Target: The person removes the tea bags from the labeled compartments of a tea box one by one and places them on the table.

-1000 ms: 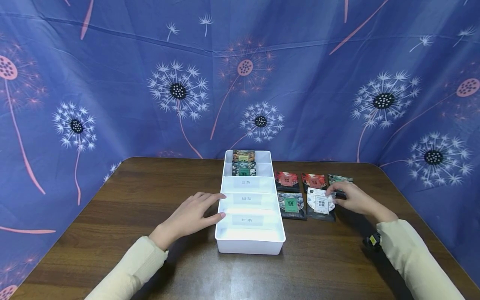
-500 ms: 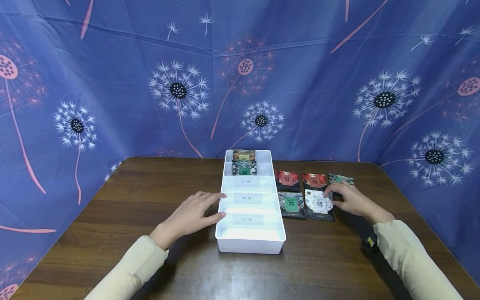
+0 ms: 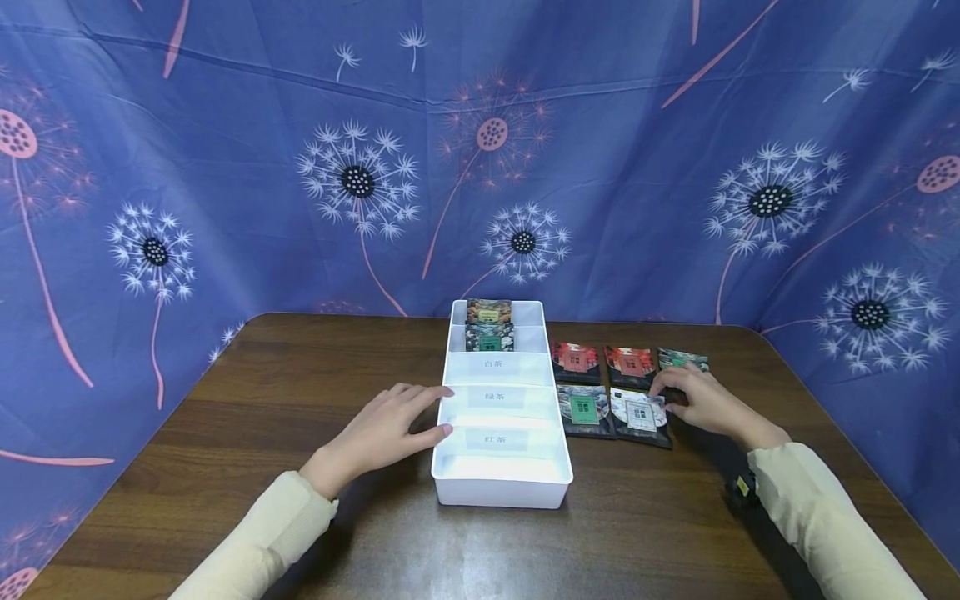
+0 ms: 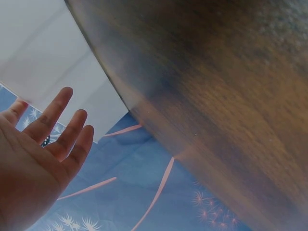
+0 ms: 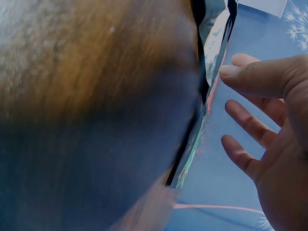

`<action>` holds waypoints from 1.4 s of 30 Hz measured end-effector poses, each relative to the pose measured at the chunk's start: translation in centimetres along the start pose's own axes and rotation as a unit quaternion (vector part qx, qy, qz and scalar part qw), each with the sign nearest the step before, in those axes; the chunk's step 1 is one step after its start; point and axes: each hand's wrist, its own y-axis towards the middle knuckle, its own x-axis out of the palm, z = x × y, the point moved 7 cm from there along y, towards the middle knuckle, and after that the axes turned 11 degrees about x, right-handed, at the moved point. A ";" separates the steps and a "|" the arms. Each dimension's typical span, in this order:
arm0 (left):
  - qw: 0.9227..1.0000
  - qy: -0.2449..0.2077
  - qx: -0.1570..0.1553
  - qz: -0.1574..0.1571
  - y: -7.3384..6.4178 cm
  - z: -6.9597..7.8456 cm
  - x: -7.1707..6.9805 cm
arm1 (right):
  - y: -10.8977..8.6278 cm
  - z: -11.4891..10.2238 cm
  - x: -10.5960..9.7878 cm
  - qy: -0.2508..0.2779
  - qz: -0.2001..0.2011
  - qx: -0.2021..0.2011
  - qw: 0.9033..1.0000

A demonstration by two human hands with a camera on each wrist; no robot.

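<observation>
My left hand (image 3: 384, 425) touches the left rim of a long white divided box (image 3: 504, 493), its fingers spread. In the left wrist view, the fingers (image 4: 72, 130) lie beside the box's white side wall (image 4: 53, 53). My right hand (image 3: 701, 400) is at the upper right corner of a tea packet with a white top and a black lower edge (image 3: 641, 414), which lies on the table. In the right wrist view, the thumb (image 5: 255, 77) is extended close to a packet's edge (image 5: 217, 45), and the other fingers are loosely spread. No packet shows between them.
Two red tea packets (image 3: 576, 360) and a dark green one (image 3: 681, 359) lie in the back row. A green-labelled packet (image 3: 583, 410) sits left of the white one. Two packets (image 3: 489, 337) stand in the box's rear compartments. Printed labels mark the front dividers (image 3: 495, 439).
The white packet, raised and tilted at my right fingers a second ago, has come down flat on the table. My right hand shifted slightly left; the left hand has stayed put.
</observation>
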 end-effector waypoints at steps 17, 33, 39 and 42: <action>1.000 0.003 0.000 0.003 0.0 -0.1 0.1 | 0.3 0.2 -0.3 0.023 -0.008 0.026 0.999; 1.000 0.003 0.001 0.006 0.0 -0.1 0.1 | 1.5 -1.0 -0.8 0.043 0.026 0.010 0.999; 1.000 0.001 -0.002 0.005 -0.1 -0.1 0.1 | 2.2 -2.4 -0.6 0.044 0.024 0.014 0.999; 1.000 0.002 -0.003 0.005 -0.1 -0.1 0.1 | 2.6 -3.1 -0.5 0.048 0.026 0.005 0.999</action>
